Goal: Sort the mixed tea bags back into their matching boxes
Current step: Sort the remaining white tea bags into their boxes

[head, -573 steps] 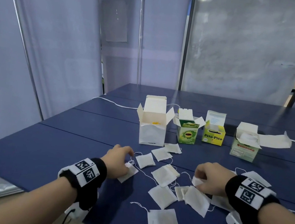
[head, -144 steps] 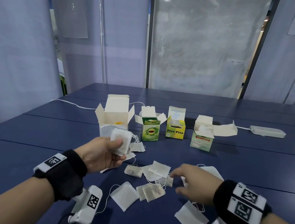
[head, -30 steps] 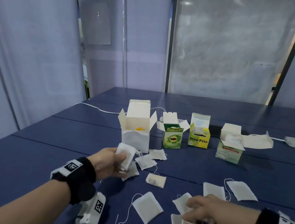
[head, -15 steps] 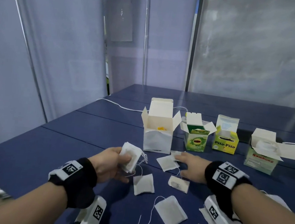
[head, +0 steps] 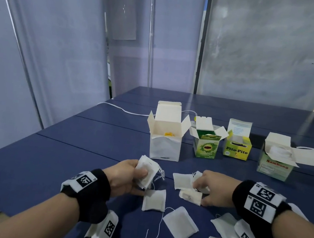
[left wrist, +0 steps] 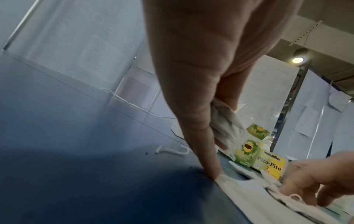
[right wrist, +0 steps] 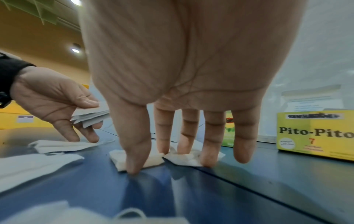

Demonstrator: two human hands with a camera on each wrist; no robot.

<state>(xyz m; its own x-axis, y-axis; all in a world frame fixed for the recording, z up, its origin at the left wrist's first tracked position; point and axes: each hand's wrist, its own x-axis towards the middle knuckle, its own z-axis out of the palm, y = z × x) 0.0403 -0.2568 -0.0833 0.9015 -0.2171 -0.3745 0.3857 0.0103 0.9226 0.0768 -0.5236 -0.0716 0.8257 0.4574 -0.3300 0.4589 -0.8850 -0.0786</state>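
White tea bags [head: 146,174] are stacked in the left hand [head: 125,176], freeing the right hand [head: 213,191], whose straight fingers [right wrist: 188,133] press loose bags [right wrist: 184,157] against the table [head: 67,163].

The head view looks forward and down from above the table [head: 52,157], taking in both wrists and the row of boxes beyond. Each wrist view sits low, close under its palm, facing along the fingers across the tabletop. All three share the Pito-Pito box [head: 237,148] [left wrist: 268,165] [right wrist: 316,134], and each wrist view catches the other hand.
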